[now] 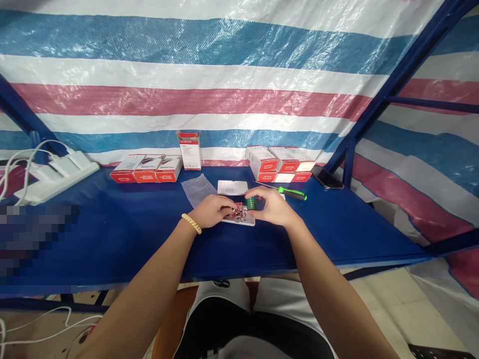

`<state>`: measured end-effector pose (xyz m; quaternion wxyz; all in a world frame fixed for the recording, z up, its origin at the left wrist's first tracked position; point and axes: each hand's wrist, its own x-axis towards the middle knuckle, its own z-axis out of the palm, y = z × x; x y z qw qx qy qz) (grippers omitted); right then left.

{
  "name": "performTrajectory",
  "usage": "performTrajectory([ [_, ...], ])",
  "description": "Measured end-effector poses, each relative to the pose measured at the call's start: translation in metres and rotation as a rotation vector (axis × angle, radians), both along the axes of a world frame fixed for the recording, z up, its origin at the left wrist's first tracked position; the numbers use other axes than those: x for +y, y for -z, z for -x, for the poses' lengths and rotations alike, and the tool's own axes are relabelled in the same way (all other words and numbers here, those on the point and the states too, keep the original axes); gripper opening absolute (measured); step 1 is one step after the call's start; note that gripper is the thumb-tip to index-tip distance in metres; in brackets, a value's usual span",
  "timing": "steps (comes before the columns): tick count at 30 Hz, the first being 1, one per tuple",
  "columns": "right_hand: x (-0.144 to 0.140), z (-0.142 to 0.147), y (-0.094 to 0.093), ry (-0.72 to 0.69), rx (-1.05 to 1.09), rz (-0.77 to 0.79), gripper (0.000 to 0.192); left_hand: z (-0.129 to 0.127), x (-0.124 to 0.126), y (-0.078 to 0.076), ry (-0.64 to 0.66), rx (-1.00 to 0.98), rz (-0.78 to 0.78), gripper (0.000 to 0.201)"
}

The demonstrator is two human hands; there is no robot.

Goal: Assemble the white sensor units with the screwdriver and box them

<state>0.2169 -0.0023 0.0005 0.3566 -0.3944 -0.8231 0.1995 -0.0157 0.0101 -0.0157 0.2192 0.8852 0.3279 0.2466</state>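
Left hand (211, 210) is pressing down the red circuit board (237, 211) on the counter (112, 234); right hand (272, 207) grip is pinching the green battery (250, 202). Screwdriver (292, 194) lying just right; boxes (146, 169) far.

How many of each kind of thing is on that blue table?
Red-and-white boxes: about 9, the right stack is hard to separate
Green-handled screwdriver: 1
Phone: 1
Power strip: 1
Clear plastic bag: 1
White cover: 1
Red circuit board: 1
Green battery: 1
Total: about 16

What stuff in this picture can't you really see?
- Head view: red circuit board, partly hidden under the left hand.
- Green battery, half covered by the right hand; label too small.
- Box print: too small.
- Left edge: blurred patch.
- Power strip cables: cut off.
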Motion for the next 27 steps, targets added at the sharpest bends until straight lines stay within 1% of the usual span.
performTrajectory([
  [4, -0.006, 0.003, -0.007, -0.037, -0.016, 0.078, 0.032, 0.001, 0.002, 0.003, 0.008, -0.009, 0.025, 0.025],
  [7, -0.009, 0.006, -0.009, -0.077, -0.034, 0.106, 0.028, 0.001, 0.003, 0.005, 0.013, -0.007, 0.025, 0.026],
  [13, -0.007, 0.004, -0.005, -0.148, -0.028, 0.149, 0.025, 0.001, 0.003, 0.004, 0.019, 0.016, 0.039, 0.025],
  [18, -0.005, 0.003, -0.004, -0.136, -0.033, 0.134, 0.021, 0.002, 0.000, -0.002, 0.017, 0.011, 0.124, 0.020],
  [19, -0.005, 0.003, -0.004, -0.131, -0.036, 0.134, 0.020, 0.002, -0.001, -0.003, 0.024, 0.022, 0.144, 0.021],
  [22, -0.005, 0.003, -0.003, -0.134, -0.041, 0.136, 0.019, 0.003, -0.003, -0.007, 0.035, 0.054, 0.157, 0.038],
  [23, -0.005, 0.003, -0.003, -0.148, -0.036, 0.138, 0.019, 0.002, -0.004, -0.007, 0.029, 0.057, 0.150, 0.041],
  [27, -0.007, 0.003, -0.002, -0.205, 0.029, 0.115, 0.017, 0.001, -0.004, -0.007, -0.018, 0.046, 0.125, 0.038],
])
